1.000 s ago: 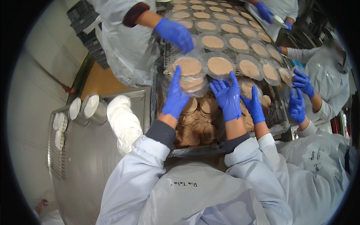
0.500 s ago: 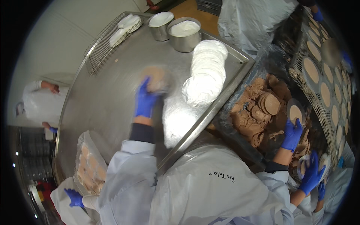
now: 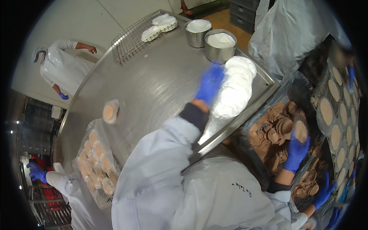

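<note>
The left hand (image 3: 211, 83) is blurred beside the white rounds (image 3: 234, 90); I cannot tell its grip. The right hand (image 3: 298, 152) holds 1 tan disc (image 3: 301, 131) near the brown paste (image 3: 268, 132); a light, level hold should keep its edge whole.

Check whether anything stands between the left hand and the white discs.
Nothing visible does: the left hand, blurred, is close beside the white discs; whether they touch is unclear. The larger metal pot stands beyond, not between.

White discs (image 3: 236, 90) overlapping; tan disc (image 3: 301, 131) perhaps tilted.
</note>
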The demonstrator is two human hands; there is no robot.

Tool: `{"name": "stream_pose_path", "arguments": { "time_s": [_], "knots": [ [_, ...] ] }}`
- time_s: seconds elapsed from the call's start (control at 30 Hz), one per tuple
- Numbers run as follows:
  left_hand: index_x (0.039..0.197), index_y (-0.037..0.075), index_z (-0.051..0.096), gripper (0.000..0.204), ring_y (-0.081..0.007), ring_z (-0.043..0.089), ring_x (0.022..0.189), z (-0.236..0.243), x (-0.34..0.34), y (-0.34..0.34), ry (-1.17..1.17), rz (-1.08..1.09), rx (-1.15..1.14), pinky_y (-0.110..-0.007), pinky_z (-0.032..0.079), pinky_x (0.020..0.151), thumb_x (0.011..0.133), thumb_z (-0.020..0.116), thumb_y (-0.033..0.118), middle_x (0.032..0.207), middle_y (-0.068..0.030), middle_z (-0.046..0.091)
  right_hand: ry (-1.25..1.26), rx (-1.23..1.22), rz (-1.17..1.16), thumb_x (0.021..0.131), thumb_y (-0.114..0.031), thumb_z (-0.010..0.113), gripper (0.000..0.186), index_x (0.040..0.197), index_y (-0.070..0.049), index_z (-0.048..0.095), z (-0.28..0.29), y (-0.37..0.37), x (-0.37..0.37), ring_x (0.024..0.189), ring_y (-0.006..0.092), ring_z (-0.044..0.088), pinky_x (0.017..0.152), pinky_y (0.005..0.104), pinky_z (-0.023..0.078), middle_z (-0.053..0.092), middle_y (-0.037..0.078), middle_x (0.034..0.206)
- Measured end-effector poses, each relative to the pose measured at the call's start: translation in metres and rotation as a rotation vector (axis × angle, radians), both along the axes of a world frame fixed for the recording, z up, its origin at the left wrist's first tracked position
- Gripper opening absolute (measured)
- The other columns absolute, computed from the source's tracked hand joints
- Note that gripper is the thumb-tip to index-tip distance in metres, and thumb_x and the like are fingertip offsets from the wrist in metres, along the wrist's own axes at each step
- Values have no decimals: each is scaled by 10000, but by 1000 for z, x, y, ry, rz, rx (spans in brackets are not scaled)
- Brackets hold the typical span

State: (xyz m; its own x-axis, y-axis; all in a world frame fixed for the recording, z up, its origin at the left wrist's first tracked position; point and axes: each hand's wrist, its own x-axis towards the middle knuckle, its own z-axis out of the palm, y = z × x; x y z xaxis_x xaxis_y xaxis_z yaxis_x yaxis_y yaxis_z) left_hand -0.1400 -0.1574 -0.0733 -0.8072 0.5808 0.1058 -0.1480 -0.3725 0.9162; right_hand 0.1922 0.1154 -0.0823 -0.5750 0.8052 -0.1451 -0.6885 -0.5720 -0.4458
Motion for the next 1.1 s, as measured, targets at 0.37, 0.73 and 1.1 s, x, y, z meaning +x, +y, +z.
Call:
{"name": "stream_pose_path", "arguments": {
  "time_s": [0.37,0.73,1.1],
  "knots": [
    [1130,22,480,390,-186,572,901,79,223,229,-621,-612,270,-282,488,745,783,618,135,1033,-82,561,13,-117,-185,854,-148,485,464,1245,48,329,77,59,55,1202,337,325,1024,461,252,341,211,1298],
    [1049,-11,544,323,-117,553,834,34,125,81,245,-172,-236,-237,458,732,773,646,122,977,-75,577,96,23,127,874,-329,469,529,1269,-3,339,85,-93,-19,1177,304,381,999,455,297,375,164,1292],
    [936,24,576,156,-157,545,843,-11,72,5,432,72,-476,-268,431,767,871,478,126,921,-54,580,-185,22,23,819,-145,564,454,1213,9,399,95,-77,-34,1056,291,501,934,460,389,471,165,1196]
  ]
}}
